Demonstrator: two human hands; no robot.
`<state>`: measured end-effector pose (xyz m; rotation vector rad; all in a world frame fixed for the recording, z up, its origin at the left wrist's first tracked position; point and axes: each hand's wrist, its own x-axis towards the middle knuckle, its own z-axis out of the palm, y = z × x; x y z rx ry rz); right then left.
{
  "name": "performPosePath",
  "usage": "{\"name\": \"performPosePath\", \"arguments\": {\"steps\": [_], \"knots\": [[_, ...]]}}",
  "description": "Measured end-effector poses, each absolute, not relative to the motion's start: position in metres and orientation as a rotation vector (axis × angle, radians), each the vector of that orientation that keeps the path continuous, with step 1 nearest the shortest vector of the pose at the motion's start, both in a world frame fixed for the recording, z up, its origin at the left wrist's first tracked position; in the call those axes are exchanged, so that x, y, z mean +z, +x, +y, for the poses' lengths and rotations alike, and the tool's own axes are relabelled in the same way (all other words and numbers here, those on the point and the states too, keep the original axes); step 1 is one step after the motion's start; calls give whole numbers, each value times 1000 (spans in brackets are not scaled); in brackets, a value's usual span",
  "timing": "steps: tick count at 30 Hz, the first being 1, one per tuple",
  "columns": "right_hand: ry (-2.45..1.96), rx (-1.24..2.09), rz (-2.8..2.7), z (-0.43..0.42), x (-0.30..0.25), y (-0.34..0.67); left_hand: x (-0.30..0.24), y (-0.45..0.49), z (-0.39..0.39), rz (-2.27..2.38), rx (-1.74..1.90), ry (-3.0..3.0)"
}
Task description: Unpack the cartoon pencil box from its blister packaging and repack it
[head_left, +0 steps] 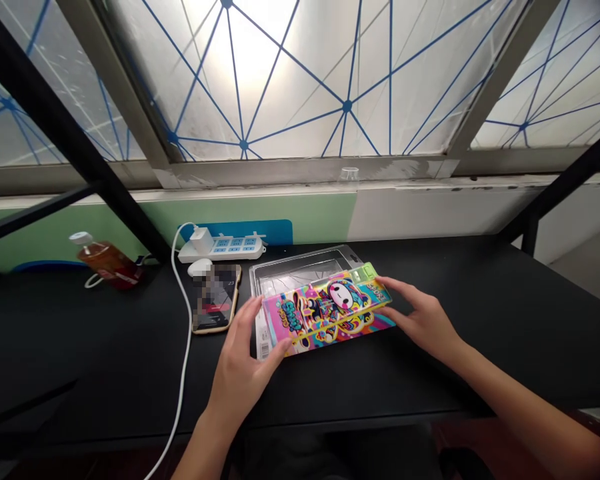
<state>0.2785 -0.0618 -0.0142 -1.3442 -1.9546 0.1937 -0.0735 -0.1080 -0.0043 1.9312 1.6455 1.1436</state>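
Note:
A bright, many-coloured cartoon-printed box (330,309) lies tilted across a clear plastic tray (300,268) on the black table (505,320). My left hand (243,363) grips the box's left end, with the thumb under the front edge and the fingers curled round the end. My right hand (423,317) grips the right end, its fingers over the top edge. A white card with a barcode (263,340) shows under the box's left end.
A phone (217,299) lies left of the tray, with a white earbud case (200,268) and a white power strip (225,247) behind it. A white cable (184,360) runs toward me. A bottle of amber drink (107,261) lies at far left. Black frame bars slant on both sides.

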Motion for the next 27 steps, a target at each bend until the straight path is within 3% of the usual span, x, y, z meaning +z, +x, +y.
{"name": "performPosePath", "arguments": {"steps": [5,11,21,27], "knots": [[-1298,145,-2016,-5,5,253,23,-72,-60,1720,1057,1877],[-1257,137,-2101,37,-18,235,14,-67,-10,1880,728,2101],[-1155,-178,-2313,14,-24,237,13,-31,-10,1991,355,2370],[-843,91,-2562,-25,-18,194,8,0,13,1849,326,2397]]}}
